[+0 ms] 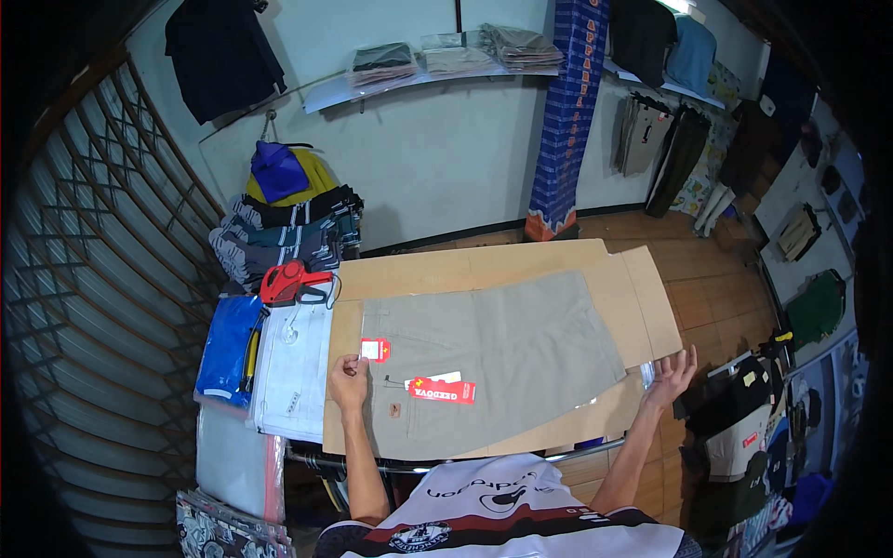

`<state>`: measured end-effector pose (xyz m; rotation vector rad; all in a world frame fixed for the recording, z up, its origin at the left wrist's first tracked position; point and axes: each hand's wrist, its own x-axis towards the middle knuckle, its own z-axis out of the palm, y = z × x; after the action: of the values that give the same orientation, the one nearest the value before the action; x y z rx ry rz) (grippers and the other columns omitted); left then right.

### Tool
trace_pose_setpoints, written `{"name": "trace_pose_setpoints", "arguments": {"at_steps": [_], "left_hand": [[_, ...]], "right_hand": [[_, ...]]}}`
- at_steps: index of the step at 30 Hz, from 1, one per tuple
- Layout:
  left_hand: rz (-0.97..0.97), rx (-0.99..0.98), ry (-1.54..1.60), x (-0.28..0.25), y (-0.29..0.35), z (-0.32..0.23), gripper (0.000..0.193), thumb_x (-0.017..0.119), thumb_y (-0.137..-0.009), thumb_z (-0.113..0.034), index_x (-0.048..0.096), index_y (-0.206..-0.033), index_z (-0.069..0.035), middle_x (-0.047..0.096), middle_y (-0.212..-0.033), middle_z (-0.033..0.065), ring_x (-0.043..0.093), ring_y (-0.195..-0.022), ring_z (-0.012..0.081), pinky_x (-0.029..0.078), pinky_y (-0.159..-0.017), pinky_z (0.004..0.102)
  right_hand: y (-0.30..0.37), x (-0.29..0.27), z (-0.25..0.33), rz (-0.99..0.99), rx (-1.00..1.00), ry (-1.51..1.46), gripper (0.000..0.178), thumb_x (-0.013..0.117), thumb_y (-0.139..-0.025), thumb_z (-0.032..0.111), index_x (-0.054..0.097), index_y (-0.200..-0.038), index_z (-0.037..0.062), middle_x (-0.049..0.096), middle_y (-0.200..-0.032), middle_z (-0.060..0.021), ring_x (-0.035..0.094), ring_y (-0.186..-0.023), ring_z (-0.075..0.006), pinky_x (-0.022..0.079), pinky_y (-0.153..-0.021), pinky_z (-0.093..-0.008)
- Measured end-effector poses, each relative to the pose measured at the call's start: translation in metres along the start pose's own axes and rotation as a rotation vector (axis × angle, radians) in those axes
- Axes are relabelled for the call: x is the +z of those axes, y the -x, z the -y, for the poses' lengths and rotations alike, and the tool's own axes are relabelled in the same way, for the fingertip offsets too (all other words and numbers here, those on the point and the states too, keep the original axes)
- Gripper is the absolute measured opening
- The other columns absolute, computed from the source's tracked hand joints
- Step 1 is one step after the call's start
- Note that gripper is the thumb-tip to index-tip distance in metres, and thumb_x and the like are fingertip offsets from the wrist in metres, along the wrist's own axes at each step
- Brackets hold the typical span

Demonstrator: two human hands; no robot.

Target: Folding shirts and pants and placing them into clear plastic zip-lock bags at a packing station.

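Observation:
A pair of beige shorts lies folded flat on a cardboard sheet, its waistband to the left. A red hang tag and a white one lie on it, and a small red-and-white label sits at the waistband. Closed at the waistband edge, just below that label, my left hand pinches the shorts with curled fingers. My right hand is beside the cardboard's right corner, beyond the leg hems, fingers stretched and apart. A bit of clear plastic shows by its wrist.
On the left stand a red handheld labeler, a blue plastic packet and a white packet stack. Folded clothes are piled behind them. A blue pillar rises beyond the table; clothes racks line the right.

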<state>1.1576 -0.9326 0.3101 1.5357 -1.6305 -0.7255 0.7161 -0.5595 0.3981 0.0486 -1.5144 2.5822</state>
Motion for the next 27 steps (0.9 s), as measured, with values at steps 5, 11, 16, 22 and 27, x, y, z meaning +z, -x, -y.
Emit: {"name": "trace_pose_setpoints", "arguments": {"at_steps": [5,11,16,22,27], "left_hand": [[0.033,0.012,0.064,-0.002,0.004,0.001,0.020,0.075,-0.085,-0.012,0.071,-0.100,0.000,0.068,-0.081,0.0035,0.060,-0.072,0.0110,0.050,-0.068,0.0270],[0.090,0.057,0.222,-0.007,0.010,0.011,0.021,0.069,-0.088,-0.004,0.068,-0.109,0.001,0.067,-0.090,0.0040,0.059,-0.079,0.0096,0.050,-0.072,0.0261],[0.225,0.045,0.290,-0.016,0.009,0.009,0.021,0.064,-0.091,-0.002,0.067,-0.111,0.002,0.066,-0.090,0.0036,0.058,-0.078,0.0094,0.049,-0.073,0.0252],[0.389,-0.169,0.434,-0.033,-0.005,0.048,0.036,0.049,-0.101,-0.023,0.067,-0.119,0.003,0.067,-0.098,0.0070,0.060,-0.091,0.0152,0.049,-0.082,0.0307],[0.276,-0.179,0.408,-0.042,-0.002,0.063,0.060,0.050,-0.102,-0.040,0.054,-0.134,0.011,0.060,-0.132,0.0161,0.054,-0.121,0.0241,0.042,-0.104,0.0360]], "right_hand": [[0.038,0.017,-0.004,0.096,0.305,-0.460,0.071,0.055,-0.100,0.051,0.037,-0.149,0.0023,0.054,-0.134,-0.0180,0.060,-0.117,-0.0250,0.054,-0.088,-0.0334],[0.121,0.056,-0.031,0.336,0.528,-0.309,0.083,0.039,-0.101,0.066,0.042,-0.146,-0.0040,0.052,-0.143,-0.0159,0.047,-0.134,-0.0288,0.036,-0.115,-0.0408],[0.170,0.049,-0.080,0.781,0.543,-0.111,0.079,0.037,-0.102,0.065,0.045,-0.145,-0.0012,0.055,-0.140,-0.0144,0.052,-0.131,-0.0265,0.040,-0.112,-0.0411],[0.226,0.104,-0.042,1.310,0.172,0.249,0.063,0.055,-0.100,0.046,0.053,-0.137,-0.0037,0.062,-0.133,-0.0209,0.056,-0.131,-0.0317,0.044,-0.108,-0.0440],[0.259,0.108,-0.065,1.497,-0.213,0.562,0.052,0.072,-0.086,0.022,0.059,-0.132,0.0016,0.063,-0.131,-0.0202,0.056,-0.126,-0.0386,0.042,-0.108,-0.0465]]}}
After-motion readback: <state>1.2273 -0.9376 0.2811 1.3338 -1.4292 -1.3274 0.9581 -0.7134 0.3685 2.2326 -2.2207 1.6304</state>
